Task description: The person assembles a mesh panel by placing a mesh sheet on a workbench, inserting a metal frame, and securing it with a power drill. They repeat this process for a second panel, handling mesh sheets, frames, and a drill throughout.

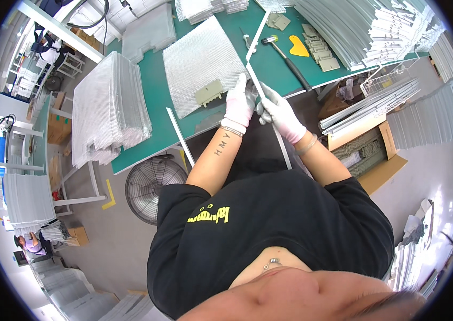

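Observation:
Both hands wear white gloves with grey palms and meet at the table's front edge. A long, thin white metal strip [255, 77] runs between them, angled at the upper end and reaching down toward my body. My right hand [282, 114] is closed around the strip. Close beside it, my left hand [239, 105] has its thumb up and its fingers curled against the same strip; the fingertips are partly hidden. Left of that hand, a silver mesh panel [197, 59] lies on the green table [157, 85], with a beige plastic plate [209, 94] on its near edge.
A hammer [289, 64], a screwdriver [246, 41], a yellow scraper [298, 47] and stacked beige plates [320, 51] lie on the right. Mesh panels [110, 104] are piled left, metal strips [397, 37] far right. A floor fan [154, 187] and an open carton [389, 142] flank me.

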Tool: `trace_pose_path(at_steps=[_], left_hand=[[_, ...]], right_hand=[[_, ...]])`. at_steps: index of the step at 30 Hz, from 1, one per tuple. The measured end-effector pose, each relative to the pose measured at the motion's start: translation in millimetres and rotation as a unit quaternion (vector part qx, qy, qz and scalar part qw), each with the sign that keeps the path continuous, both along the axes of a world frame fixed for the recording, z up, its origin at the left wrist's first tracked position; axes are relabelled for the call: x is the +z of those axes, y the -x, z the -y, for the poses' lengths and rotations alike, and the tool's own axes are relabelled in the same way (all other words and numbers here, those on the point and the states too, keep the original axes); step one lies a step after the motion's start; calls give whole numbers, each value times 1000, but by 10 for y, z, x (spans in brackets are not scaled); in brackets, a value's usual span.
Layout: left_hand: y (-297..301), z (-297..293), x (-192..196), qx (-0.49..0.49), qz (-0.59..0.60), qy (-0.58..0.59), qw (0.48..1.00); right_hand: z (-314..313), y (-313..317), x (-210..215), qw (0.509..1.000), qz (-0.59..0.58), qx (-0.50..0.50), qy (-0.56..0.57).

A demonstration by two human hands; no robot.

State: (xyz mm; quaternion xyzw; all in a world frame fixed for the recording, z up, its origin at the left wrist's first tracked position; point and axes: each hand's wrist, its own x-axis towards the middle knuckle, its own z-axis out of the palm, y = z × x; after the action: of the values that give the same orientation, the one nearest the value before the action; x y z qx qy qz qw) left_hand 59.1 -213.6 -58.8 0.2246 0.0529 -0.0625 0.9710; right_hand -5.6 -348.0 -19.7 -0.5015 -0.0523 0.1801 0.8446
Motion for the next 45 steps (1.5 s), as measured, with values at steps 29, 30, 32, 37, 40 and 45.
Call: trace_pose_path(at_steps=[29, 30, 32, 37, 40, 45], left_hand=[[205, -55, -44, 37, 25, -50, 998], [207, -50, -42, 44, 18, -50, 998], [200, -36, -26, 58, 18, -70, 996], [178, 14, 48, 94, 13, -123, 988], [154, -28, -55, 91, 89, -250, 960], [143, -40, -6, 6, -50, -18, 999]], right_hand=[[-47, 370, -227, 991, -26, 19, -132], [-47, 370, -218, 992, -25, 17, -126], [-47, 373, -187, 993, -25, 13, -116], [-54, 332, -152, 999, -3, -3, -33], [-107, 345, -23, 999, 18, -19, 46], [-191, 356, -58, 988, 34, -41, 143]])
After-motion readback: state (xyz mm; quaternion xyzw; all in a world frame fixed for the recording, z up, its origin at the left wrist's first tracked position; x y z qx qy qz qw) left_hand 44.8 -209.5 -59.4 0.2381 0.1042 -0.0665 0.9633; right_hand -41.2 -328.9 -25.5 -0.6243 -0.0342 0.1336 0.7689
